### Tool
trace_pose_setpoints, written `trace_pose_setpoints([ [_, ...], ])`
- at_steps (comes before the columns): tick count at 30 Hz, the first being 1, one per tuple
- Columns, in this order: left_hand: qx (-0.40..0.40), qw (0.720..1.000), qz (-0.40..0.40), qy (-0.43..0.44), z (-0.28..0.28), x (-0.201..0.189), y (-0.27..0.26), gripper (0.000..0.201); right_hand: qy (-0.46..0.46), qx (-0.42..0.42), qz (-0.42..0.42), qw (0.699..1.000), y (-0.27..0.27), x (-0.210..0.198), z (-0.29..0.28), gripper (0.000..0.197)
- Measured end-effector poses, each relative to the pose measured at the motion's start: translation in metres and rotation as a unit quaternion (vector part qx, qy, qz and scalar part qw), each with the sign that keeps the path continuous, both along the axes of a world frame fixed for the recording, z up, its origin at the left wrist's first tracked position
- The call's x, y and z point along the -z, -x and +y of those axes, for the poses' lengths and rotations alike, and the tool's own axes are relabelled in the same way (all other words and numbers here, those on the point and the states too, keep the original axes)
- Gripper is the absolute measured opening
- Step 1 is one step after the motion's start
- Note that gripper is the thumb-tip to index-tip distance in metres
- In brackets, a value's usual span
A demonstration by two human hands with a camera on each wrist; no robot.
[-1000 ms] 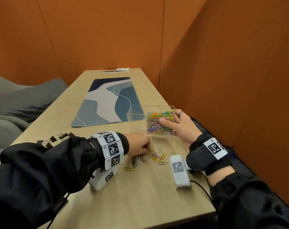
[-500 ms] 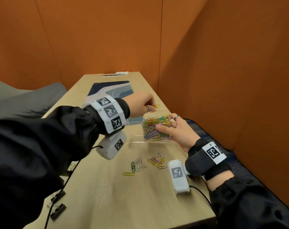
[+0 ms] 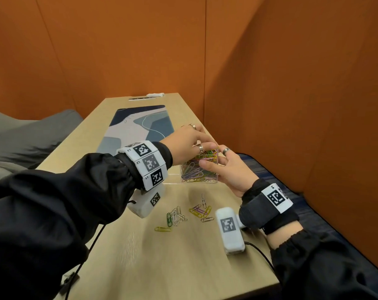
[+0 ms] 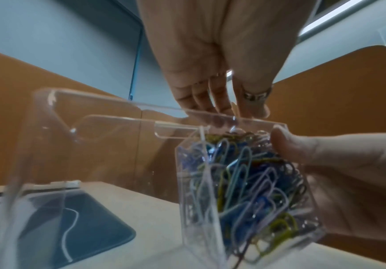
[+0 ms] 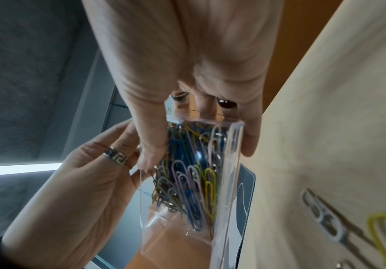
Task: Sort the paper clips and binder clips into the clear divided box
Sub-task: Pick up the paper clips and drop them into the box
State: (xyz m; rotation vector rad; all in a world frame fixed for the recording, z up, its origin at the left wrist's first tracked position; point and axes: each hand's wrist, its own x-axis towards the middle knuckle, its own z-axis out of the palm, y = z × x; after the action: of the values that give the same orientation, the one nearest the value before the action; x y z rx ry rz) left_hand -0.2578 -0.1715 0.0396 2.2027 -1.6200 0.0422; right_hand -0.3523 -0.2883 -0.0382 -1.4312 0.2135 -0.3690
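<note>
The clear divided box (image 3: 198, 169) stands on the table (image 3: 140, 267), and its right compartment is packed with coloured paper clips (image 4: 245, 182). My right hand (image 3: 214, 158) grips that end, thumb (image 4: 286, 143) on the near wall and fingers behind. My left hand (image 3: 205, 146) hovers over the same compartment with fingers (image 4: 228, 112) stretched down to the rim. No clip shows between them. The left compartment (image 4: 72, 145) looks empty. Several loose paper clips (image 3: 190, 213) lie in front of the box.
A blue and grey desk mat (image 3: 138, 126) lies behind the box. Black binder clips (image 3: 70, 278) peek out under my left sleeve at the table's near left edge. An orange partition (image 3: 292, 105) runs close along the right side.
My left hand rose from the loose clips pinching some, then carried them to the top of the right compartment. The right hand kept its hold on the box.
</note>
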Motion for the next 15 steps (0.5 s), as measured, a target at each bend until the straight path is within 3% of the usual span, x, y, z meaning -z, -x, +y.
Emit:
trace_pose_setpoints([
  [9, -0.034, 0.995, -0.073, -0.063, 0.004, 0.001, -0.004, 0.039, -0.017, 0.002, -0.010, 1.000, 0.001, -0.001, 0.001, 0.052],
  [12, -0.030, 0.998, -0.030, -0.040, 0.006, 0.001, -0.005, 0.036, -0.025, 0.007, -0.015, 1.000, 0.001, -0.003, 0.002, 0.046],
  [15, -0.016, 0.998, 0.045, 0.041, 0.016, -0.005, -0.009, 0.034, -0.036, 0.013, -0.028, 0.999, 0.002, -0.004, 0.002, 0.044],
])
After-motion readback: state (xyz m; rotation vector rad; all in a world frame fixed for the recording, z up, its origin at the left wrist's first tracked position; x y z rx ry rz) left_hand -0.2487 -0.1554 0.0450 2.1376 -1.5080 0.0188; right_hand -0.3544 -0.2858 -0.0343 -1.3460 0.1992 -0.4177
